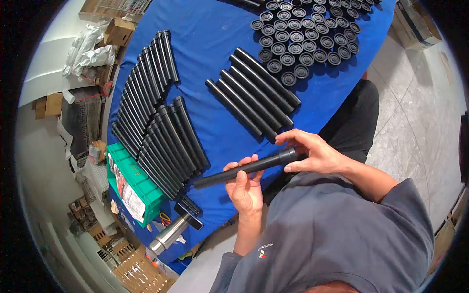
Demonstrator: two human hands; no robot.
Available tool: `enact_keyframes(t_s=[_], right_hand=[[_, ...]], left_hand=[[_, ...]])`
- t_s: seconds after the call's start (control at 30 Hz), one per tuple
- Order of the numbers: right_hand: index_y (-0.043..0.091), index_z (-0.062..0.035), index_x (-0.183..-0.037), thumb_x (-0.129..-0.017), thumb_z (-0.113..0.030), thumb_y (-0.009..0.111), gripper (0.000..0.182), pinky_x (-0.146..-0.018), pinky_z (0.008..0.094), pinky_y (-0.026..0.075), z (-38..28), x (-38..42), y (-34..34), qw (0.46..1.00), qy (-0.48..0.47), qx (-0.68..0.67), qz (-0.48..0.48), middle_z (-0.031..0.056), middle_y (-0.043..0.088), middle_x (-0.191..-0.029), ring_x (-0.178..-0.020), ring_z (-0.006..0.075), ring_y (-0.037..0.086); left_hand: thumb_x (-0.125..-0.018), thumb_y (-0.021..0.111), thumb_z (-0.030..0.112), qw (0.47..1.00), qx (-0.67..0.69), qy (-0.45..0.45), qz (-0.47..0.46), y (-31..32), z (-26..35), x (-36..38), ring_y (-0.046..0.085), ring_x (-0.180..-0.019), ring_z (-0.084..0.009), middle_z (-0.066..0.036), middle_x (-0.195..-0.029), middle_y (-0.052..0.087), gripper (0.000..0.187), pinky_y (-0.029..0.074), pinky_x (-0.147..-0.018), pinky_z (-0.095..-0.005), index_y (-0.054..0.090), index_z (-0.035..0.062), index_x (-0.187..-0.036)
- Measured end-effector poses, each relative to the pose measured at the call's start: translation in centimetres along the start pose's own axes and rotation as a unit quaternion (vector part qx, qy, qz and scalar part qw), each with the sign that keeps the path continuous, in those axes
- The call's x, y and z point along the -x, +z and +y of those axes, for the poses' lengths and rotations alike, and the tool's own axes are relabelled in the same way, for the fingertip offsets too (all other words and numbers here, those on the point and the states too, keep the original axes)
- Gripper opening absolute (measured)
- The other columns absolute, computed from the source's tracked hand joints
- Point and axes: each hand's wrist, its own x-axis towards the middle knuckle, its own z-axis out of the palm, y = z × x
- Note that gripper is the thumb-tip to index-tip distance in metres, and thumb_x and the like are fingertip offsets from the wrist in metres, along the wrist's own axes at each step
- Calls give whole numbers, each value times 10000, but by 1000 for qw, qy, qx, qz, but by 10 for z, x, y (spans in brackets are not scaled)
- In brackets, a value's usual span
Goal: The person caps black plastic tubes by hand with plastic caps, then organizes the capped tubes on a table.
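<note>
Head view: a black tube [271,161] spans two bare hands at the near edge of a blue-clothed worktop [195,19], its plain end over the cloth and its wider collar [288,155] toward the wearer's right. The left hand [246,193], palm up and partly closed, cradles the tube along its middle, thumb in front and fingers curled behind. The right hand [320,154] arches in a loose C around the collar, thumb below and forefinger above; whether it presses on the tube cannot be told. The straight, smooth barrel looks stiff and probably hollow plastic, light enough for one palm to carry and unlikely to break in ordinary handling. Its sleek surface could slide or roll in a slack hold, so the middle looks best for balance, while the collar's raised rim should offer the surer purchase for a push or twist. Toward the far right corner of the worktop sit round black discs [294,36]; between them and the hands lies a row of plain tubes [267,78]. Collared tubes [191,132] fan out along the left edge, beside a green crate [141,176]
</note>
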Motion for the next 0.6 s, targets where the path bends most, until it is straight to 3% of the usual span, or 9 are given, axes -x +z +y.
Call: enact_keyframes(t_s=[0.07,0.17,0.27,0.47,0.6], right_hand=[[653,-55,-1270,-853,-147,852,472,-797,288,555,0,-5,-4,997,-12,72,-39,82,697,-1126,-1041,143,659],[657,-59,-1234,-874,-163,834,414,-766,312,560,6,-5,1,994,78,-56,-61,72,718,-995,-918,169,702],[658,-41,-1184,-892,-158,810,350,-728,343,555,-3,-5,4,994,84,-56,-49,70,711,-887,-806,197,712],[660,-25,-1147,-871,-153,805,338,-762,395,541,-7,-5,0,997,-18,62,-47,140,703,-932,-873,288,709],[659,-20,-1147,-868,-178,803,351,-786,410,536,-9,-4,-3,994,-22,91,-56,156,698,-946,-904,324,700]], left_hand=[[-984,689,91,1000,13,-1,-3,1,-2,0,632,-1266,-395,-207,-1280,685,307,575,-1015,-609,579,89,-1271],[-983,686,78,1000,27,4,1,8,-7,0,633,-1264,-394,-205,-1281,684,303,580,-1014,-601,580,88,-1266],[-984,683,75,1000,26,5,2,8,-9,0,633,-1264,-394,-202,-1271,686,295,585,-1011,-593,579,89,-1260],[-992,662,59,1000,20,7,-4,11,-8,3,632,-1262,-402,-200,-1251,687,271,591,-1004,-593,577,82,-1248],[-993,657,51,1000,17,3,-6,10,-9,4,634,-1258,-405,-199,-1259,683,270,589,-1007,-595,576,76,-1250]])
